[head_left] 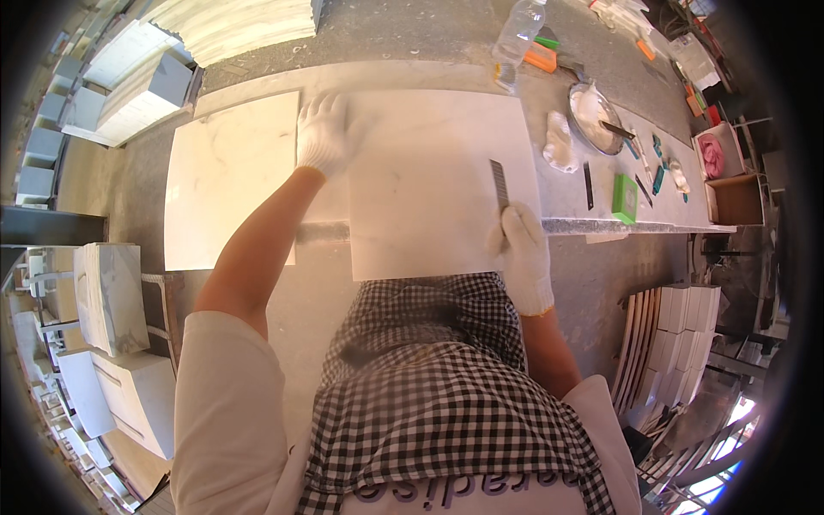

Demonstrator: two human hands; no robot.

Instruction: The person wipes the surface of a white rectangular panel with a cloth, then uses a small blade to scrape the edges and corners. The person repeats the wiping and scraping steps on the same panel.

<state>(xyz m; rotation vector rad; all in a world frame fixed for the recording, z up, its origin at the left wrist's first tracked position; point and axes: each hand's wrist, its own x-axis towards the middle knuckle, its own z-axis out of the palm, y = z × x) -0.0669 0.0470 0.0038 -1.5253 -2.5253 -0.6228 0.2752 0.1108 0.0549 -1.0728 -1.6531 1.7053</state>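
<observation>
White marble slab (429, 184) on the bench, both gloved hands on it.

Left hand (322, 136) lies flat with fingers spread and loose near the slab's far left corner, gripping nothing, just pressing down where it meets the second slab (227, 176) beside it. Right hand (521, 249) is curled closed around a thin dark blade (499, 184) that sticks up out of the fist and lies across the slab near its right edge, so the stone sits right under the fingertips. Off to the right there's a metal bowl (592, 116), a green block (625, 197) and a plastic bottle (518, 36). Stacked tiles (674, 343) stand on the floor.
</observation>
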